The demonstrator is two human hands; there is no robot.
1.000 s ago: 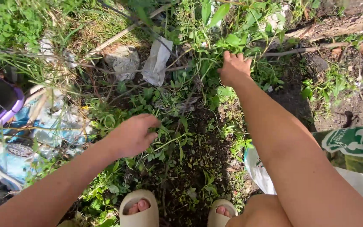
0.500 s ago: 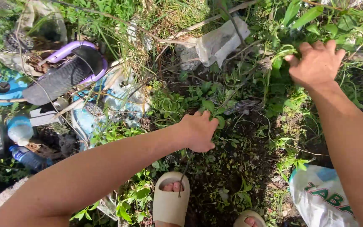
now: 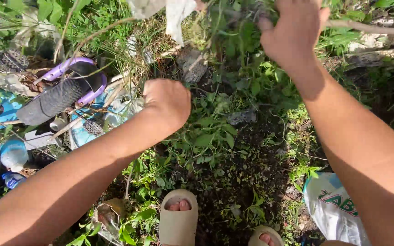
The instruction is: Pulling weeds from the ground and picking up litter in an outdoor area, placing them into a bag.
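Left hand [image 3: 167,102] — fisted in leafy weeds [image 3: 206,136] | right hand [image 3: 292,29] — clutching stems

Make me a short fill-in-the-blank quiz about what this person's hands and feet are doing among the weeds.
1. The left hand is closed in a ____ over the green weeds.
2. The right hand grips stems near the ____ edge of the picture.
3. The sandals are ____ in colour.
4. The black shoe among the litter has ____ trim.

Missing words: fist; top; beige; purple
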